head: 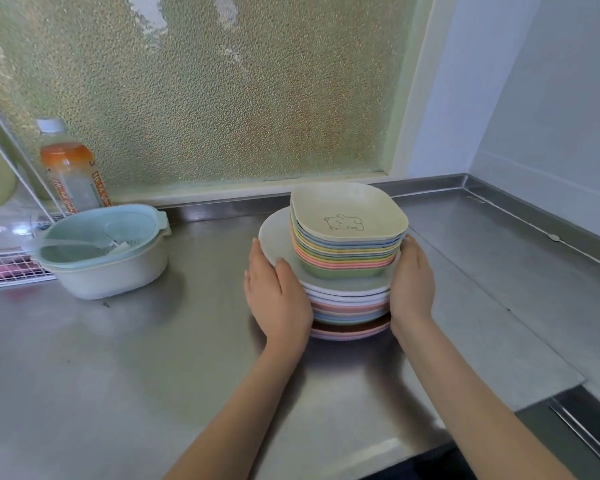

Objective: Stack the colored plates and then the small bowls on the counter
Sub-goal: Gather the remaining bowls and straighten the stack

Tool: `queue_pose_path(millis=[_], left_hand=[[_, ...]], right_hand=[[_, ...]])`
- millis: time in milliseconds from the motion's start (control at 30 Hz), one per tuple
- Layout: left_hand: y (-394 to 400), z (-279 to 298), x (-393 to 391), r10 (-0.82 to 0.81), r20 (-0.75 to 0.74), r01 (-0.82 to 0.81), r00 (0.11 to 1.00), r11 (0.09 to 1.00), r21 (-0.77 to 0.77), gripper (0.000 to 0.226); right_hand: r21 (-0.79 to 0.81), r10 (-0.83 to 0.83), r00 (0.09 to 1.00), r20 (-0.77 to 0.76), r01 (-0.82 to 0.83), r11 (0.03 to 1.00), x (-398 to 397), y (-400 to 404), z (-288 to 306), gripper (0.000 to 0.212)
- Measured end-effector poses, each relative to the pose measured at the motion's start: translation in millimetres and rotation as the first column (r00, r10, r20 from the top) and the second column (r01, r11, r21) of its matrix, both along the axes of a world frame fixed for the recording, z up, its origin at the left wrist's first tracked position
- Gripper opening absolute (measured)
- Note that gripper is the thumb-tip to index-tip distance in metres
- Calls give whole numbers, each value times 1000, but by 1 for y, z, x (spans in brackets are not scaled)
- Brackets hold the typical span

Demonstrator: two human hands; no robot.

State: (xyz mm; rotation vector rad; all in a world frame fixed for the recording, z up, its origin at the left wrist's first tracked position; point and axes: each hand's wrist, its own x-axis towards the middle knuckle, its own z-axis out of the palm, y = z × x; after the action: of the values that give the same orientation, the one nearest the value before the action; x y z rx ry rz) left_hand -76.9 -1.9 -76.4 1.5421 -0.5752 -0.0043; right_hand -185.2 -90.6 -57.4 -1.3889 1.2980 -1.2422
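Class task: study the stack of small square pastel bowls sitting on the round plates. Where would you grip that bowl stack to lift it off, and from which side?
Take the stack of small square pastel bowls by its lowest green bowl, one grip on each of two opposite sides, coming in level from left and right. Its walls flare upward, so the nested bowls above probably ride along; the pile of round coloured plates blocks reaching underneath. The left hand and right hand currently flank the plates.

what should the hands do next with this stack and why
Probably nudge the top plate rightward with the left hand: it juts left of the plate stack, while the small bowls sit nested on it and the right hand braces the other side.
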Motion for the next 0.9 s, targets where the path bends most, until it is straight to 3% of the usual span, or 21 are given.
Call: queue_pose_path(millis=[200, 467, 900], left_hand=[[-2, 4, 40, 64, -63, -62, 996, 998, 33, 61], [-3, 12, 103, 148, -94, -148, 985, 989, 6, 44], [-8, 6, 146, 207, -66, -209, 976, 978, -16, 54]], right_hand=[[32, 13, 999, 35, -14, 999, 45, 1, 2, 47], [45, 128, 990, 55, -131, 990, 118, -5, 7, 47], [32, 135, 990, 38, -136, 990, 161, -14, 3, 46]])
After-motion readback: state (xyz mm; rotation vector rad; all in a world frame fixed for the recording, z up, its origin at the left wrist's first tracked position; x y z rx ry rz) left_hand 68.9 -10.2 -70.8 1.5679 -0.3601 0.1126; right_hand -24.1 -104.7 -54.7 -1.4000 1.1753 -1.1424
